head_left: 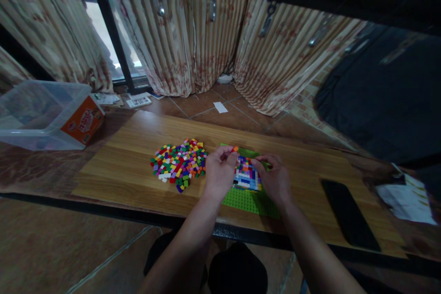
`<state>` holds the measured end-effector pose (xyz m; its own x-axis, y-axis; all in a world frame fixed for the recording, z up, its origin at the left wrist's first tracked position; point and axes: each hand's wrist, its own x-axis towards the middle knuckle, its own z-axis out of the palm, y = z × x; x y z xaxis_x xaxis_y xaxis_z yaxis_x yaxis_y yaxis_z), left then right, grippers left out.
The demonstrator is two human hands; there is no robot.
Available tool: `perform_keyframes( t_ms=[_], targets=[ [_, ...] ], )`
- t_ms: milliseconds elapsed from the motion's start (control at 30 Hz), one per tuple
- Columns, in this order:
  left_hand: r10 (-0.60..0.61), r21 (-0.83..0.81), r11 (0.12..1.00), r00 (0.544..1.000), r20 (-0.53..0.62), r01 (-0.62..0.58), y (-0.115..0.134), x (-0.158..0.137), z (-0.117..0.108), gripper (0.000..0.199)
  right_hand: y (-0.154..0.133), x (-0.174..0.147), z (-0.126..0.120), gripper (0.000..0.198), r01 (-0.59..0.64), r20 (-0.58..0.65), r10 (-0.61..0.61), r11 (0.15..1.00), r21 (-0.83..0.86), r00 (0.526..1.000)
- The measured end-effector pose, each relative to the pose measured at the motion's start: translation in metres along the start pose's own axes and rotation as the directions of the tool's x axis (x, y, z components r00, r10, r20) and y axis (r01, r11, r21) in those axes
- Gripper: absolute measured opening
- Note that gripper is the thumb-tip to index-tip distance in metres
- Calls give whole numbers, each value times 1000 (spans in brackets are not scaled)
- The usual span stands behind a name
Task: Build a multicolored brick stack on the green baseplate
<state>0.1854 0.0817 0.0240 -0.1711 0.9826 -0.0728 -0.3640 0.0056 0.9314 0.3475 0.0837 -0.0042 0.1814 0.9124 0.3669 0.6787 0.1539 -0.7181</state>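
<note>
My left hand [220,167] is closed in a pinch on a small orange toy brick [235,149], held over the upper left of the brick build. The build [247,175] is a block of blue, white, purple and red bricks on a green baseplate [250,200]. My right hand [274,174] lies along the build's right side, its thumb and fingertips drawn together at the upper right edge. Whether a brick is between those fingers is hidden. A heap of loose multicoloured bricks [181,161] spreads to the left of my left hand.
All this is on a wooden board [127,165] on a table. A black phone-shaped slab [349,213] lies at right, near a crumpled white wrapper [408,200]. A clear plastic bin [44,110] with an orange label stands at far left. Striped curtains [206,41] hang behind.
</note>
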Motion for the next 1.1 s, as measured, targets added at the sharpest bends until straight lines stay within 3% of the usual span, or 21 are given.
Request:
perform_keyframes(
  t_ms=[167,367,567,800,900,1000,1100],
  targets=[
    [17,18,1000,1000,13,-18,-1,1,-1,7,2,3,3,34,-99,52,95,992,78,994],
    [7,42,999,1000,20,-8,-1,2,-1,7,-9,6,4,39,-310,175,273,919,244,946],
    [-6,54,999,1000,23,4,-1,0,1,9,-13,9,2,38,-349,198,306,903,250,931],
    [-30,75,997,997,68,25,-4,0,1,10,-7,8,6,39,-321,209,269,904,282,940],
    [-42,92,995,995,85,34,-2,-1,1,12,-2,4,3,41,-293,155,255,900,324,954],
    [-71,101,993,993,94,61,0,-2,2,14,-5,1,-5,38,-163,51,155,944,288,987],
    [-59,118,992,991,122,45,1,-3,4,14,-21,0,-13,32,2,32,-9,972,234,999]
  ],
)
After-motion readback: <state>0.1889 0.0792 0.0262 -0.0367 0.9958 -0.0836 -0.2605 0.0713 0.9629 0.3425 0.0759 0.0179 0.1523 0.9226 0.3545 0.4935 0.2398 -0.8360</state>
